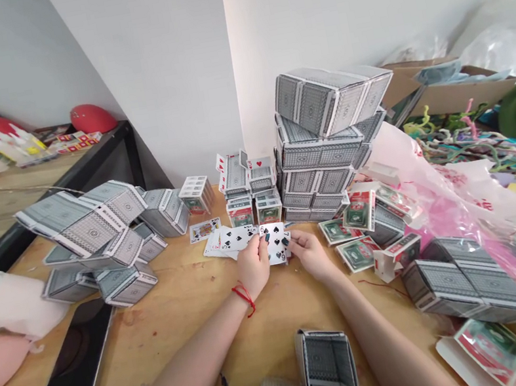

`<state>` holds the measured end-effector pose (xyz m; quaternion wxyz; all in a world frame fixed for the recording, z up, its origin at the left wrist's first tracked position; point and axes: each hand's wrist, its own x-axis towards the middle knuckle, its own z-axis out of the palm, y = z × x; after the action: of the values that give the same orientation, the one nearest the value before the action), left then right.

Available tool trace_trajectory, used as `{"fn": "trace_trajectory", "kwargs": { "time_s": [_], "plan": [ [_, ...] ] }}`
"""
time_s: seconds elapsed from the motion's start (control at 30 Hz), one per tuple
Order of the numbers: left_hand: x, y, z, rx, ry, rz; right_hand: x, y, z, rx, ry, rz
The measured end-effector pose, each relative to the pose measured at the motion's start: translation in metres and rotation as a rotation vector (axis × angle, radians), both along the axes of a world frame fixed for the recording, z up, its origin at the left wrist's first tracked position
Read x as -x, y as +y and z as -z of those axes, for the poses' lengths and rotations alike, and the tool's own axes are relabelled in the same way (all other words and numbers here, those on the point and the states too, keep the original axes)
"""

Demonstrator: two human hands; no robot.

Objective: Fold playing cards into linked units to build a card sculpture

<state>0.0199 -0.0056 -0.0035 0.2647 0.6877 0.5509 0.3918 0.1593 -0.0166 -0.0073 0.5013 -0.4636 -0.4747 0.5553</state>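
My left hand (253, 265), with a red string round the wrist, and my right hand (309, 253) both pinch a small stack of playing cards (277, 243) over the wooden table (174, 314). The top card shows black spades. More loose cards (229, 238) lie fanned just left of the stack, touching my left fingers. Behind them stand small card cubes (250, 188) made of folded cards.
A tall pile of card blocks (327, 134) rises behind right, another pile (101, 237) sits left. A card structure (315, 376) lies near my arms. Green card boxes (368, 227), a pink plastic bag (432, 189) and a black tablet (73, 365) surround the spot.
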Motion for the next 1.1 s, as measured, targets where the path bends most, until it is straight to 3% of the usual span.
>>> {"fn": "trace_trajectory", "kwargs": {
  "time_s": [0.17, 0.77, 1.1],
  "plan": [
    [0.0020, 0.0021, -0.0001, 0.002, -0.005, -0.026, -0.0016, -0.0028, -0.0033, -0.001, 0.095, -0.097],
    [0.0051, 0.0029, 0.0021, 0.177, -0.166, 0.011, -0.0014, 0.0021, 0.0052, 0.068, 0.137, -0.057],
    [0.0038, 0.0045, 0.0080, 0.075, 0.059, 0.143, -0.0011, 0.0030, 0.0029, 0.059, 0.188, 0.095]
  ]
}}
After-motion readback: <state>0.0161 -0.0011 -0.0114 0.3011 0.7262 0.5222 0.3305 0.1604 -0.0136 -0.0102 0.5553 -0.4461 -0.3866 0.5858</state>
